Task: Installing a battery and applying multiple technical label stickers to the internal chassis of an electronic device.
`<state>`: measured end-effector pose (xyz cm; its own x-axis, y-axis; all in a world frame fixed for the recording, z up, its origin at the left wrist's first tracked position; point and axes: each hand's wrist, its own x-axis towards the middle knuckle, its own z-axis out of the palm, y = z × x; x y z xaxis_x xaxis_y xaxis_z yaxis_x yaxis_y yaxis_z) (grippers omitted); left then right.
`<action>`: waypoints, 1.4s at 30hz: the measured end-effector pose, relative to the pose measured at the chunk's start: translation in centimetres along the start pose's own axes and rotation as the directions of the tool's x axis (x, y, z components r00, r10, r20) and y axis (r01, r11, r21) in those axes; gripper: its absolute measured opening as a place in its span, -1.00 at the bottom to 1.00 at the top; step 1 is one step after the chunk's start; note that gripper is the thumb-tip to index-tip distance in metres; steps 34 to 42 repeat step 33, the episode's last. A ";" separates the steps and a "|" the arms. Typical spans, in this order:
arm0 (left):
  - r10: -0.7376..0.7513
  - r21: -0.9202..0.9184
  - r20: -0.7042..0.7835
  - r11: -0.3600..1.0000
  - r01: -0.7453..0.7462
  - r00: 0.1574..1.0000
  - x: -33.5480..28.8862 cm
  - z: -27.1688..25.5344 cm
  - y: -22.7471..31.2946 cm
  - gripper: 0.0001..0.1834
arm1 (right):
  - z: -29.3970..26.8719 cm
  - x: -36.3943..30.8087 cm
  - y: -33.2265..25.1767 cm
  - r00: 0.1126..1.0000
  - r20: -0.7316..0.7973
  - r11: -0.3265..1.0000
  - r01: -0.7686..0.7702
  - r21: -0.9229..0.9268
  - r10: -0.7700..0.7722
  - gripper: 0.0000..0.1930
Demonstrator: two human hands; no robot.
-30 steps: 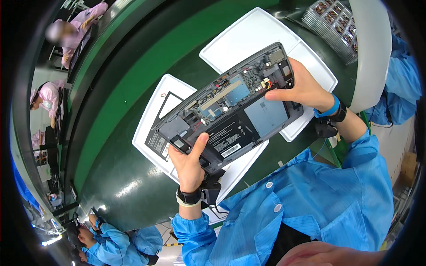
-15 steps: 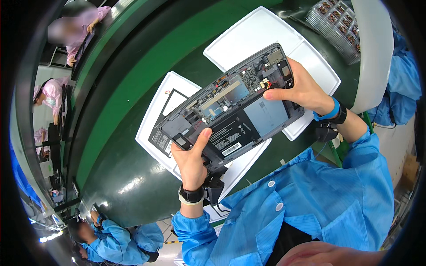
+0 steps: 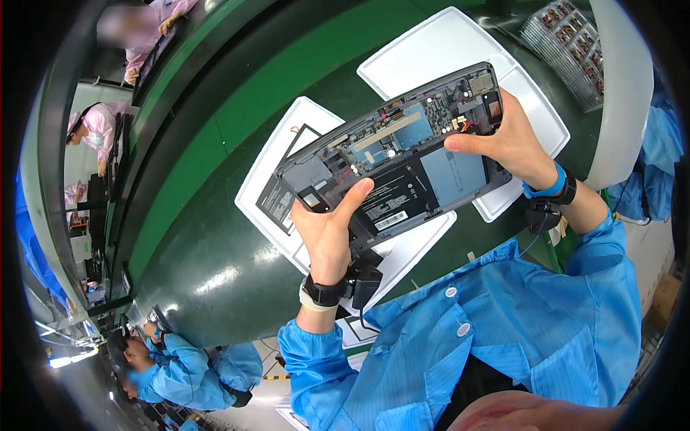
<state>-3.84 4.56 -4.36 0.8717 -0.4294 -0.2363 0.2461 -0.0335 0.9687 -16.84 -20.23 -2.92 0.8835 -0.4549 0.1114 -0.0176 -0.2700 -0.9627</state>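
Note:
An opened tablet-like device [image 3: 330,167] with a grey casing is held up between my two hands, tilted with its right end higher. Its inside faces me: a circuit board, a black battery pack [image 3: 394,200] with a label, and small coloured wires by the right end. My left hand [image 3: 327,233] grips the lower left corner, thumb over the inner face. At the opposite end my right hand [image 3: 514,144] is closed round the edge, its thumb lying near the coloured wires. The fingers behind the casing are hidden.
Under the device stands a white tray [image 3: 253,195] with a black flat battery pack [image 3: 277,202] in it. Another white tray [image 3: 424,50] lies farther back. Clear trays of small parts [image 3: 564,47] are stacked at far right. Co-workers sit at left and lower left.
The device and both hands have shifted slightly right in the picture, along with the trays and bench. Both hands keep their hold.

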 end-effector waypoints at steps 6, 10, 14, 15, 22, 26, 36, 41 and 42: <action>-0.045 0.070 0.132 0.997 0.036 0.990 0.8 -2.4 0.6 -0.51 | 0.0 1.3 0.7 0.995 0.085 0.998 -0.055 0.032 0.052 -0.36; -0.079 0.164 0.106 0.985 0.060 0.991 -0.2 -4.1 0.4 -0.56 | 0.5 1.6 2.1 0.992 0.129 0.994 0.001 -0.105 0.013 -0.30; 0.138 0.653 -0.059 0.754 -0.067 0.989 -1.5 -3.9 -0.7 -0.40 | 1.5 1.0 2.4 0.979 0.079 0.866 0.202 -0.458 -0.186 -0.24; 0.191 0.799 -0.052 0.596 -0.074 0.980 -1.6 -3.9 -0.6 -0.35 | 1.6 0.8 2.5 0.970 0.063 0.795 0.228 -0.562 -0.234 -0.25; 0.479 0.868 0.383 0.107 -0.486 0.790 -4.2 -2.8 -0.1 -0.20 | 0.9 -0.6 -0.3 0.811 0.433 0.511 0.585 -0.630 -0.394 -0.27; 0.205 0.781 0.563 0.184 -0.596 0.801 -6.0 -0.3 -0.5 -0.01 | 3.0 -2.5 -2.2 0.693 0.687 0.555 0.667 -0.497 -0.218 -0.16; 0.100 0.752 0.622 0.200 -0.628 0.777 -4.7 0.3 -2.3 0.09 | 4.3 -2.7 -0.5 0.649 0.757 0.430 0.707 -0.561 -0.079 -0.08; 0.100 0.752 0.622 0.200 -0.628 0.777 -4.7 0.3 -2.3 0.09 | 4.3 -2.7 -0.5 0.649 0.757 0.430 0.707 -0.561 -0.079 -0.08; 0.100 0.752 0.622 0.200 -0.628 0.777 -4.7 0.3 -2.3 0.09 | 4.3 -2.7 -0.5 0.649 0.757 0.430 0.707 -0.561 -0.079 -0.08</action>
